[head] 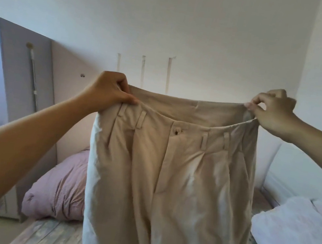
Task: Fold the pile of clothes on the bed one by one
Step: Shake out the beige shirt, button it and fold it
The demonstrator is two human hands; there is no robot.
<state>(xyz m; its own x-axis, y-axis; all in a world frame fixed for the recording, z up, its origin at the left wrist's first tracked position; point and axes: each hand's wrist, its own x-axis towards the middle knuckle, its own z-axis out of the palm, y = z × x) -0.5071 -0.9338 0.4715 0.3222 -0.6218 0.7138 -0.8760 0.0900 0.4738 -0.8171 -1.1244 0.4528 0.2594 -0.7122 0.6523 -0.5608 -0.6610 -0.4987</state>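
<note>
A pair of beige trousers (172, 182) hangs in the air in front of me, front side facing me, button fastened, belt loops showing. My left hand (108, 91) grips the left end of the waistband. My right hand (272, 113) pinches the right end, so the waistband is stretched wide between them. The legs drop below the frame's lower edge and hide most of the bed behind them.
A pink pillow (58, 188) lies at the head of the bed (49, 236), left of the trousers. A white folded cover (295, 236) lies at the right. A grey wardrobe (23, 72) stands at the left, and a white wall is behind.
</note>
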